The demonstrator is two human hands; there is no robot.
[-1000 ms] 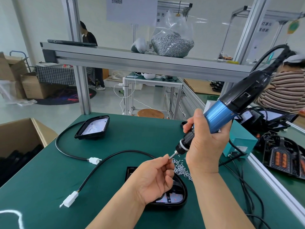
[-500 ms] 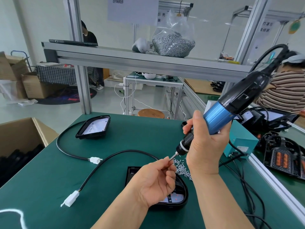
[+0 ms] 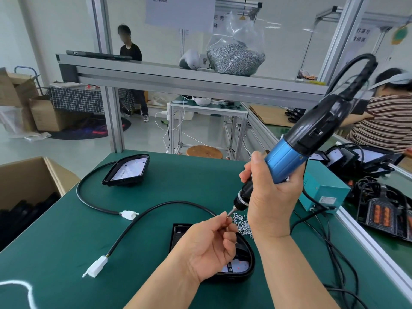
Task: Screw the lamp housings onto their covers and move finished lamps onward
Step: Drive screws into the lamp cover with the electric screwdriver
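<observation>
At lower centre, a worker's left hand (image 3: 209,248) pinches a screw (image 3: 226,216) to the bit of the electric screwdriver (image 3: 289,157) gripped in the right hand (image 3: 272,204), above a lamp housing (image 3: 247,262) apparently not yet fastened; a second lamp (image 3: 127,170) lies at centre left

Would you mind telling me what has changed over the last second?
Almost nothing: the left hand still pinches a screw at the bit of the electric screwdriver, which the right hand still grips, tilted. The lamp beneath, the far lamp, cables and loose screws have not moved.
</observation>
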